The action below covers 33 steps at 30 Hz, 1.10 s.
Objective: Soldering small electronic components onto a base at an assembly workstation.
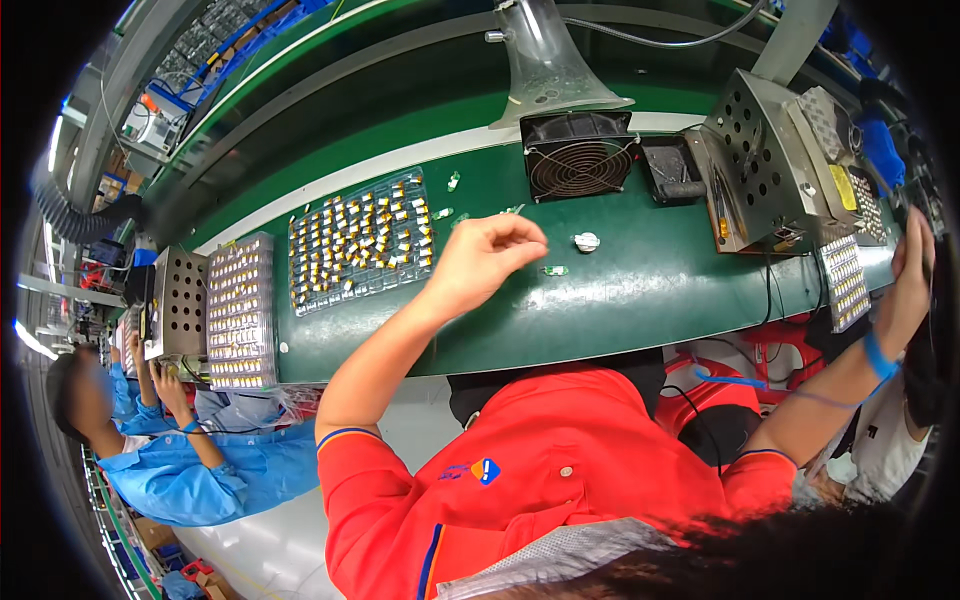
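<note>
Workbench [620,305], green-topped, was occupied on the left by a clear tray [375,283] of yellow-and-white parts [352,238]. The left hand [487,257] was poised above the surface, thumb and forefinger drawn together; whether anything was pinched could not be told. The right hand [914,252] was stretched far right, its grip unreadable. A round white piece [587,242] and a small green piece [556,270], both just right of the left hand, were probably best handled lightly, by their edges.

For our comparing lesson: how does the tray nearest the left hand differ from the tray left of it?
The nearer tray holds jumbled parts; the farther tray holds neat rows. The nearer tray looks broad, the farther tray narrow. Both hold small white and yellow parts.
</note>
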{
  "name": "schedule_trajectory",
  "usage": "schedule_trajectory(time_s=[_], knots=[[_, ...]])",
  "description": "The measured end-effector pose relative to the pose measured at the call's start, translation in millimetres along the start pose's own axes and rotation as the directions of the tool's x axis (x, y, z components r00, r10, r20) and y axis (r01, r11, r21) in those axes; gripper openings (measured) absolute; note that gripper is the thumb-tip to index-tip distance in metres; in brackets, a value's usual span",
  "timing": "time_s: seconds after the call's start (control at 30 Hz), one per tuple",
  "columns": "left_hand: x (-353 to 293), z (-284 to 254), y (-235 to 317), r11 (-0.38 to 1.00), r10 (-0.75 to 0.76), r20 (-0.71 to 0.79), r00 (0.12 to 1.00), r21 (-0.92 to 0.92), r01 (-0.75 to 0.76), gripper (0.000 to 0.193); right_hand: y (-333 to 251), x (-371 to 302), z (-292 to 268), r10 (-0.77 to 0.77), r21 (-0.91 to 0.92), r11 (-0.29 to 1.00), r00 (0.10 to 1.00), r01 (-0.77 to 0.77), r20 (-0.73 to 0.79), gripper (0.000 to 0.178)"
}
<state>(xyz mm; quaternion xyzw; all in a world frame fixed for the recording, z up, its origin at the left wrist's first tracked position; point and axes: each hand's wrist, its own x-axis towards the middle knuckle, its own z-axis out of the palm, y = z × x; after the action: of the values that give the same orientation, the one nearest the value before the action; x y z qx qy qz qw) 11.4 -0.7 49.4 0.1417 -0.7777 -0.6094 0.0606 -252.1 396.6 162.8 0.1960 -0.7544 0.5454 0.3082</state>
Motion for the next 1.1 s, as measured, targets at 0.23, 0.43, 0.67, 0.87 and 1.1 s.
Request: schedule_trajectory(time_s=[0.23, 0.43, 0.67, 0.87, 1.1], knots=[[17, 32, -7, 0.919, -0.011, 0.087, 0.996, -0.391, 0.045, 0.012, -17, -181, 91, 0.066, 0.386, 0.896, 0.924, -0.220, 0.376, 0.034], [9, 58, -8, 0.920, 0.023, 0.067, 0.998, -0.391, 0.005, 0.013, -45, -238, 161, -0.105, 0.388, 0.910, 0.823, -0.147, 0.558, 0.033], [-3, 60, -12, 0.959, 0.057, 0.139, 0.989, -0.284, -0.015, 0.011, -44, -245, 163, -0.049, 0.500, 0.793, 0.782, -0.348, 0.622, 0.033], [-4, 59, -14, 0.985, 0.128, 0.212, 0.969, -0.143, -0.099, 0.013, -35, -250, 159, -0.057, 0.520, 0.723, 0.712, -0.454, 0.700, 0.038], [-6, 68, -13, 0.891, -0.018, 0.244, 0.970, -0.436, 0.127, 0.014, -35, -249, 161, 0.066, 0.597, 0.439, 0.687, -0.671, 0.723, 0.045]])
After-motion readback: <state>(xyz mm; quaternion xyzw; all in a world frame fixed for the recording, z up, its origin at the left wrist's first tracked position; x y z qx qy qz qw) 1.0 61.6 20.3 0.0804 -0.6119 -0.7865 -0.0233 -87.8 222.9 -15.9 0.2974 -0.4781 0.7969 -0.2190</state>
